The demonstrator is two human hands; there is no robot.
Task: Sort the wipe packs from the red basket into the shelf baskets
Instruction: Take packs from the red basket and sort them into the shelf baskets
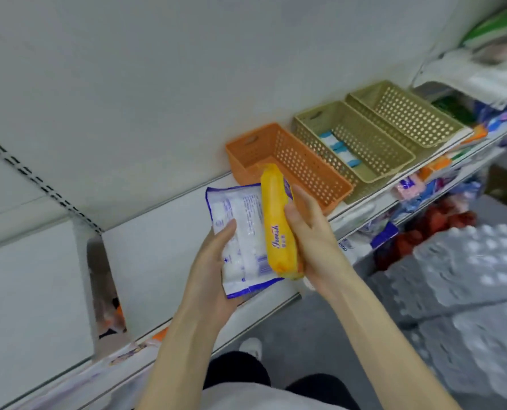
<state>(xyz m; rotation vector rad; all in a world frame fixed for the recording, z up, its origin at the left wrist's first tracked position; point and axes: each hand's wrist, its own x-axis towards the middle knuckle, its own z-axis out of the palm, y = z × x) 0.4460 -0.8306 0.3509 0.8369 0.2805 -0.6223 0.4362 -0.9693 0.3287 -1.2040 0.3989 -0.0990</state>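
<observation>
My left hand (216, 261) grips a flat white wipe pack with blue edges (240, 232), its back facing me. My right hand (308, 232) holds a yellow wipe pack (277, 223) on edge, pressed against the white one. Both packs hover over the white shelf (163, 247), just in front of an orange perforated basket (293, 170) that looks empty. To its right stands an olive basket (364, 143) with white and blue packs inside, then a second olive basket (409, 113). The red basket is out of view.
The shelf's front edge (246, 329) runs diagonally below my hands. Lower shelves at right hold mixed packaged goods (441, 184). Wrapped bottle packs (468, 276) are stacked at the lower right. A gap in the shelf panel (104, 285) opens at the left.
</observation>
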